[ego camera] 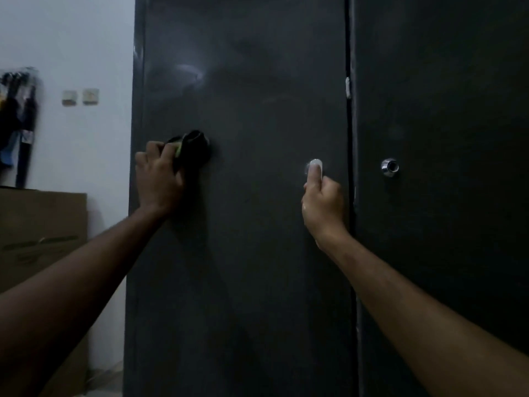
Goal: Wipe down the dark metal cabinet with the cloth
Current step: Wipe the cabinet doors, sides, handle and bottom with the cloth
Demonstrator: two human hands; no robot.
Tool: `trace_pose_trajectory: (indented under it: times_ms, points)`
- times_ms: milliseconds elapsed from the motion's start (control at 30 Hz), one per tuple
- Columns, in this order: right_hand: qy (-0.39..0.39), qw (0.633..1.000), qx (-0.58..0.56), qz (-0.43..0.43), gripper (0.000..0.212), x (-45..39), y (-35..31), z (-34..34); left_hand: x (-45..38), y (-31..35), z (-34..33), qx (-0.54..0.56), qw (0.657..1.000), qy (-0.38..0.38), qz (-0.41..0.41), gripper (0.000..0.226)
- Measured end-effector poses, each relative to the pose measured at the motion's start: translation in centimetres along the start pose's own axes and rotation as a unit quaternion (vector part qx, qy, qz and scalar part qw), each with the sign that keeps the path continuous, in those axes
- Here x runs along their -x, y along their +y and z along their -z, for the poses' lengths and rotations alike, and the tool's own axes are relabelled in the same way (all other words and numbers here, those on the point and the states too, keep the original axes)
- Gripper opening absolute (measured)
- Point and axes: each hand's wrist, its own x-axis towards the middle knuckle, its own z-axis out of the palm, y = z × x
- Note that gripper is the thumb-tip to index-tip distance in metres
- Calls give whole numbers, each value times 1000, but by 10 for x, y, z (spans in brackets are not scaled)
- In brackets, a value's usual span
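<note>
**Two-handed wipe on the dark cabinet, one hand bracing the door**

So the left hand [159,174] has its grip bunched around a dark cloth [192,151] with a bit of green edge showing, and it's pressing that wad flat against the left door [243,253] of the cabinet, close to the door's left edge, about mid-height. Looks like the fingers are curled over the cloth so it doesn't slide out while being pushed across the metal.

The right hand [322,202] is clenched on the shiny handle [315,166] near the right edge of the same door, thumb lying up along it. My guess is that's to keep the door from rattling or swinging while the other hand pushes on it.

The right door [443,224] has its own small chrome lock or knob [389,167], untouched. Both doors are closed, so can't tell what's inside the cabinet.

Off to the left by the wall there's a cardboard box [43,230], flaps closed, contents hidden too.

There's a smeary sheen up high on the left door, so I'd say plenty of surface is left to do.
</note>
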Motion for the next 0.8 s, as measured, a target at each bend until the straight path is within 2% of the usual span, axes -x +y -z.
trace_pose_trajectory:
  times_ms: [133,367,467,600,700,733,800]
  points:
    - [-3,1000,-6,-2,59,-3,7,-2,10,11,-4,14,999,-15,-49,41]
    - [2,1000,-14,-12,57,-15,29,-10,42,16,-21,14,978,-58,-200,46]
    - [7,1000,0,-1,56,-19,35,-11,51,17,-28,3,977,-58,-204,47]
    - [-32,999,3,-21,44,-21,29,-6,49,26,-31,-3,980,-44,-194,48]
    - [-81,992,95,-33,58,-20,17,9,44,44,-34,10,981,-35,-191,47]
    - [-90,983,157,-16,57,-19,14,15,42,52,-35,14,982,-30,-188,45]
    - [-79,954,282,56,41,-16,12,29,36,70,-39,24,985,-19,-172,43]
